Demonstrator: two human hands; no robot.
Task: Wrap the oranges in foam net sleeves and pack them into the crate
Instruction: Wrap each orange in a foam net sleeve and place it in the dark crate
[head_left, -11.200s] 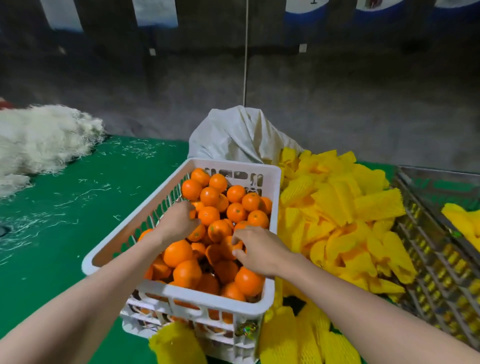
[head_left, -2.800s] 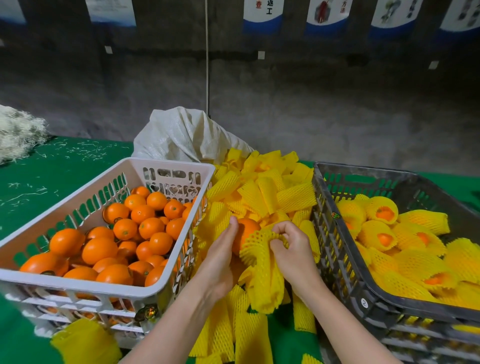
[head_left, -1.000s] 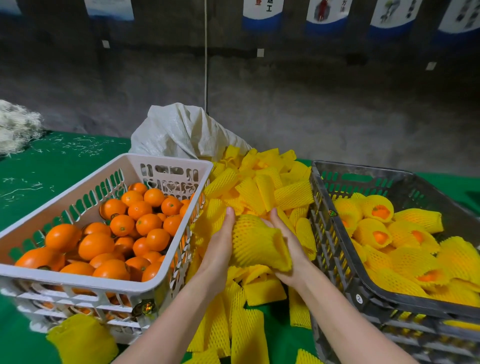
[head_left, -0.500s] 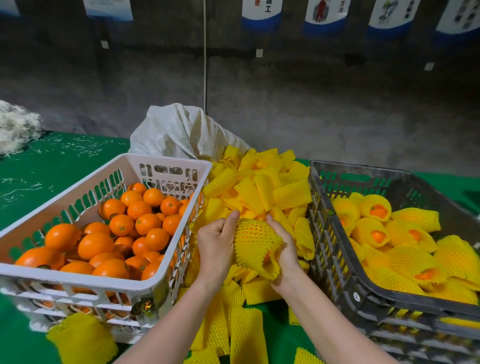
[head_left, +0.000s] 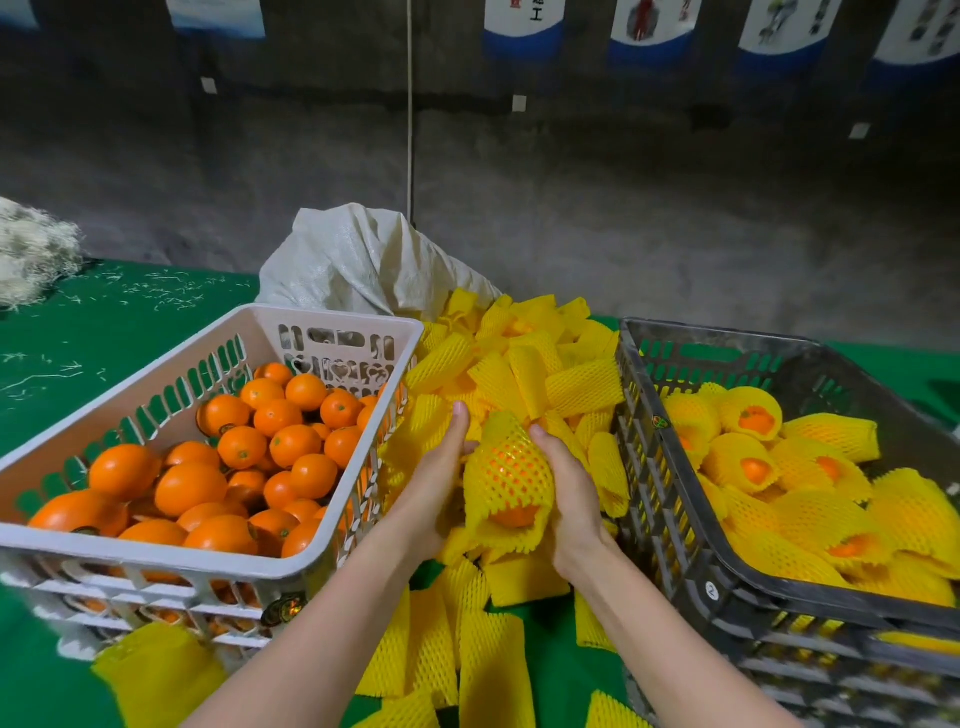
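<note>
Both hands (head_left: 434, 493) (head_left: 574, 501) cup a yellow-netted orange (head_left: 506, 470) (peel peeking out below).

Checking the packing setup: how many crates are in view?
2: a white crate left with bare oranges, a dark crate right with wrapped ones. Others may sit stacked beneath.

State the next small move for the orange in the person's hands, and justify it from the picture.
Probably carry the netted orange rightward and set it into the dark crate. It is already sleeved, with fruit showing only at the near end. The left hand and right hand hold it, and that crate holds the other sleeved oranges.
</note>
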